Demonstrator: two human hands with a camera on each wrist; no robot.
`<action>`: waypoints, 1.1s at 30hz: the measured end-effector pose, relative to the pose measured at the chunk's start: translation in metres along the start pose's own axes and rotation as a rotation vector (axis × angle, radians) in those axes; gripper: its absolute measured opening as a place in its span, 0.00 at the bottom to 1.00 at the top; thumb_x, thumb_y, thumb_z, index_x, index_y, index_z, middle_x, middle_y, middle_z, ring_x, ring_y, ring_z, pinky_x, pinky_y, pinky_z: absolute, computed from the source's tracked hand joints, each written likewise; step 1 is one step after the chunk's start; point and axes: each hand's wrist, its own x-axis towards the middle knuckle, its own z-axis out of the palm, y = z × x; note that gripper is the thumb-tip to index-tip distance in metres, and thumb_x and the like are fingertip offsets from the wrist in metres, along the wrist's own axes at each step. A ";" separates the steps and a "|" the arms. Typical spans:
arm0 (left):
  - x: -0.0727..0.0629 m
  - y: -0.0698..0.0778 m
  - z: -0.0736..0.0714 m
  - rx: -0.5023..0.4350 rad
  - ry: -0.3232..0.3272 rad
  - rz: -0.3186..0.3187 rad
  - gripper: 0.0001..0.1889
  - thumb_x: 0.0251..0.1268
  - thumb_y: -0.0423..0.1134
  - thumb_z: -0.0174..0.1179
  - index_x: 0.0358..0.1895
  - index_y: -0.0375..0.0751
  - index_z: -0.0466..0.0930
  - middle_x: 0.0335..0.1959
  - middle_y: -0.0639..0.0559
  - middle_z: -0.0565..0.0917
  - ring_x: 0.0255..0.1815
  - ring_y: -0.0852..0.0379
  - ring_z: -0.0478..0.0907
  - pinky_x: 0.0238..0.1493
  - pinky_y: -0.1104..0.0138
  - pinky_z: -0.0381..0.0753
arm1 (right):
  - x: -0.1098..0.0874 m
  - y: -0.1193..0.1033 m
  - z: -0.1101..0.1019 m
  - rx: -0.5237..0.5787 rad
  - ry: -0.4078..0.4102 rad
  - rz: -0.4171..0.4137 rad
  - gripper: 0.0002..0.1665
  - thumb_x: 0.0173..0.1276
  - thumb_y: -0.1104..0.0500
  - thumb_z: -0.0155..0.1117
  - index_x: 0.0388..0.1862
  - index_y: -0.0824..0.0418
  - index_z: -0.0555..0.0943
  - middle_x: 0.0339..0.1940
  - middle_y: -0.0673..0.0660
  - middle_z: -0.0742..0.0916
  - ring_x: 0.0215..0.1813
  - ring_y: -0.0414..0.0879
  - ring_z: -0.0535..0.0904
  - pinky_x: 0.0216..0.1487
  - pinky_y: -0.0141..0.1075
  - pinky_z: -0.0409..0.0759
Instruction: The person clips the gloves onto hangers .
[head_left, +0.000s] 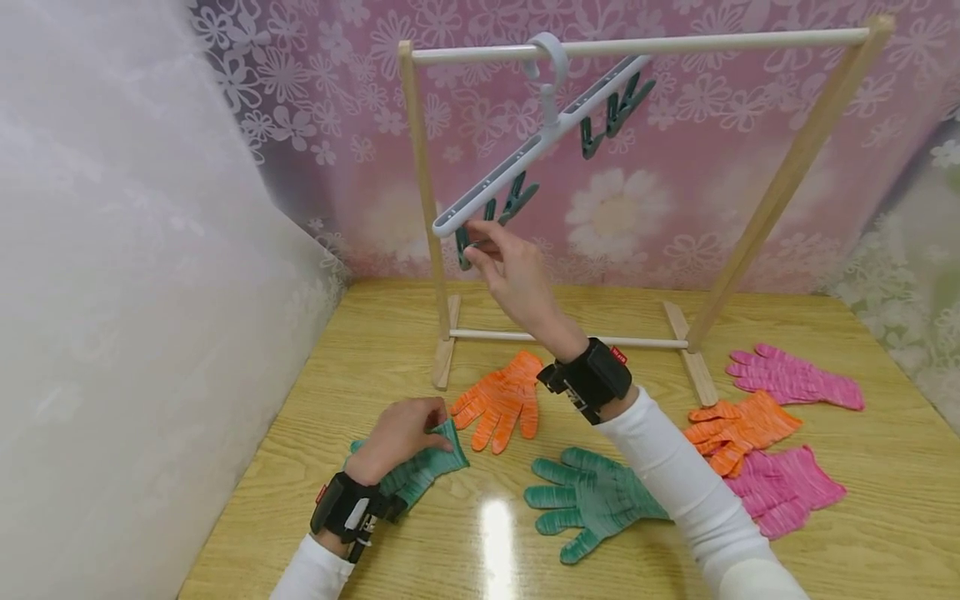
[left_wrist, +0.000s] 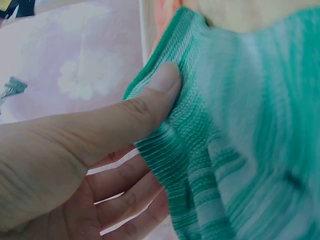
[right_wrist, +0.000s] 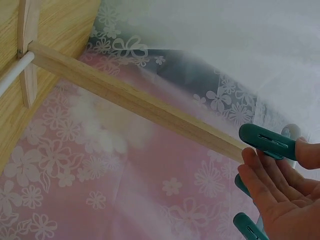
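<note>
My left hand (head_left: 396, 435) pinches the cuff of a green striped glove (head_left: 426, 477) low over the table; in the left wrist view the thumb lies on the ribbed cuff (left_wrist: 172, 107). The glove's finger end is partly hidden behind this hand and wrist. Higher up, my right hand (head_left: 521, 279) grips a dark green clothespin (head_left: 462, 250) at the near left end of a white clip hanger (head_left: 495, 185). The right wrist view shows the thumb on one end of that clothespin (right_wrist: 267, 141), the fingers behind it. Several more green clothespins (head_left: 519, 198) hang along the hanger.
A wooden rack (head_left: 425, 192) with a white top rod (head_left: 697, 40) carries the hanger, slanted across it. On the table lie another green glove (head_left: 592, 498), an orange glove (head_left: 506, 400) between the arms, and, at right, pink gloves (head_left: 795, 379) and an orange glove (head_left: 750, 425).
</note>
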 end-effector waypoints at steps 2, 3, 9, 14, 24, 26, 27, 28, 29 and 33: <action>0.000 -0.003 -0.005 0.010 0.050 -0.007 0.17 0.50 0.45 0.78 0.33 0.47 0.77 0.24 0.59 0.77 0.22 0.64 0.69 0.24 0.71 0.68 | 0.000 0.000 -0.001 0.010 -0.001 0.013 0.23 0.76 0.64 0.60 0.67 0.69 0.74 0.56 0.66 0.85 0.54 0.54 0.85 0.60 0.38 0.81; 0.000 -0.004 -0.008 0.021 0.078 -0.004 0.17 0.50 0.45 0.78 0.33 0.46 0.77 0.23 0.59 0.77 0.20 0.64 0.69 0.23 0.71 0.68 | -0.001 0.000 -0.001 0.014 -0.002 0.018 0.23 0.76 0.64 0.60 0.67 0.69 0.74 0.56 0.65 0.85 0.55 0.54 0.84 0.60 0.38 0.81; 0.008 -0.005 -0.029 0.031 0.273 0.012 0.16 0.54 0.45 0.75 0.38 0.44 0.79 0.27 0.50 0.87 0.22 0.57 0.81 0.20 0.69 0.74 | -0.001 0.002 -0.004 0.025 -0.027 0.027 0.22 0.77 0.65 0.59 0.67 0.69 0.73 0.57 0.66 0.85 0.58 0.55 0.84 0.59 0.40 0.82; 0.015 0.000 -0.045 -0.033 0.359 -0.009 0.11 0.62 0.40 0.71 0.44 0.41 0.82 0.34 0.45 0.89 0.31 0.50 0.88 0.30 0.59 0.85 | 0.000 0.001 -0.004 0.069 -0.065 0.048 0.23 0.78 0.65 0.58 0.69 0.69 0.71 0.60 0.67 0.83 0.59 0.56 0.84 0.58 0.41 0.82; 0.025 0.010 -0.066 -0.082 0.544 0.045 0.06 0.72 0.36 0.62 0.45 0.37 0.84 0.27 0.43 0.85 0.20 0.50 0.79 0.22 0.64 0.71 | 0.000 0.002 -0.005 0.026 -0.083 0.053 0.23 0.78 0.63 0.58 0.69 0.67 0.74 0.58 0.67 0.85 0.57 0.56 0.84 0.58 0.41 0.82; 0.029 0.014 -0.072 -0.123 0.591 0.053 0.07 0.72 0.36 0.62 0.45 0.35 0.84 0.32 0.41 0.87 0.28 0.45 0.85 0.28 0.58 0.81 | 0.001 0.002 -0.005 0.036 -0.084 0.050 0.23 0.78 0.63 0.58 0.69 0.67 0.74 0.58 0.67 0.84 0.56 0.57 0.84 0.57 0.42 0.82; 0.031 0.016 -0.075 -0.135 0.611 0.057 0.08 0.73 0.36 0.62 0.45 0.35 0.84 0.34 0.40 0.88 0.32 0.44 0.86 0.32 0.55 0.84 | 0.001 0.001 -0.005 0.038 -0.085 0.049 0.22 0.78 0.63 0.58 0.68 0.67 0.74 0.58 0.67 0.84 0.56 0.57 0.85 0.57 0.42 0.82; 0.034 0.018 -0.078 -0.154 0.622 0.059 0.08 0.73 0.37 0.61 0.45 0.35 0.84 0.35 0.40 0.88 0.35 0.43 0.87 0.36 0.53 0.86 | 0.002 0.001 -0.005 0.041 -0.085 0.047 0.22 0.78 0.63 0.58 0.68 0.67 0.74 0.58 0.67 0.84 0.56 0.57 0.85 0.57 0.42 0.82; 0.036 0.020 -0.081 -0.162 0.634 0.063 0.08 0.73 0.37 0.61 0.45 0.35 0.85 0.36 0.40 0.88 0.36 0.42 0.87 0.38 0.51 0.86 | 0.002 0.000 -0.005 0.045 -0.085 0.045 0.22 0.78 0.63 0.58 0.67 0.67 0.75 0.57 0.67 0.84 0.55 0.58 0.85 0.57 0.42 0.82; 0.043 0.028 -0.086 -0.168 0.665 0.080 0.09 0.74 0.39 0.61 0.44 0.36 0.85 0.36 0.41 0.89 0.37 0.43 0.88 0.39 0.51 0.87 | 0.004 -0.002 -0.004 0.052 -0.080 0.040 0.20 0.78 0.62 0.59 0.66 0.66 0.76 0.56 0.65 0.85 0.53 0.58 0.87 0.55 0.43 0.83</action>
